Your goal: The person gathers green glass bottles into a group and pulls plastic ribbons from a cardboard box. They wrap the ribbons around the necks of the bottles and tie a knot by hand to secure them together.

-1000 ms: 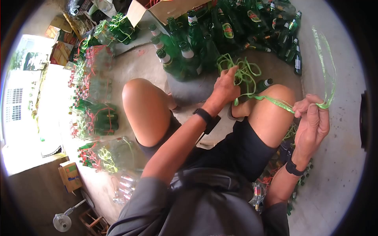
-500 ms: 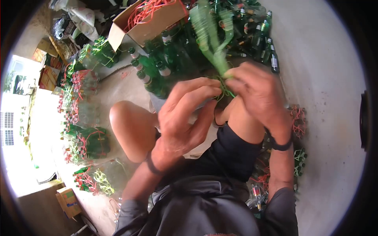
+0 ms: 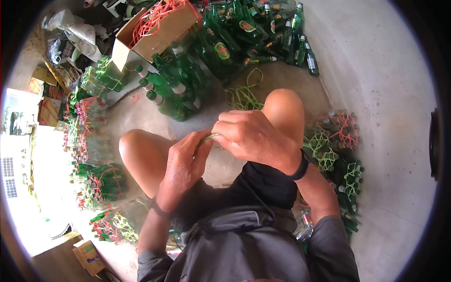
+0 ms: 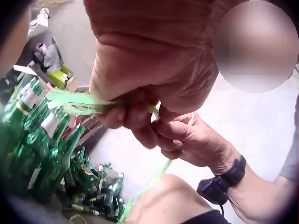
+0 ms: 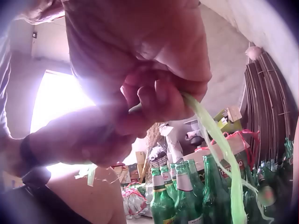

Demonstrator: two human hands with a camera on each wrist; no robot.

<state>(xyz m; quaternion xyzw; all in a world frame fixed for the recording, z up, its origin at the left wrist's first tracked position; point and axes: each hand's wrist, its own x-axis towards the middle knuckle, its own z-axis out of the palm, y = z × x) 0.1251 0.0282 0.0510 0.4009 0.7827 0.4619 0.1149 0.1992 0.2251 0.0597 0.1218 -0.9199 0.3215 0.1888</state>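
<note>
My left hand (image 3: 183, 162) and right hand (image 3: 253, 136) are together in front of my body, above my spread knees. Both pinch a light green plastic string (image 3: 213, 136), with only a short piece visible between them in the head view. A flat, frayed stretch of the string (image 4: 77, 101) sticks out past my left fingers (image 4: 124, 116) in the left wrist view. From the right hand, a long strand (image 5: 226, 158) hangs down in the right wrist view. More green string (image 3: 246, 96) lies tangled on the floor beyond my right knee.
Standing green bottles (image 3: 171, 94) are grouped ahead, with a cardboard box (image 3: 164, 35) of red string behind them. Loose green bottles (image 3: 249, 26) lie at the back. Tied bottle bundles (image 3: 105, 181) line the left side, and more bundles (image 3: 338, 136) sit by the right wall.
My hands, apart a second ago with the green string stretched between them, have come together and moved nearer my body. The tangled string left my left hand and now lies on the floor.
</note>
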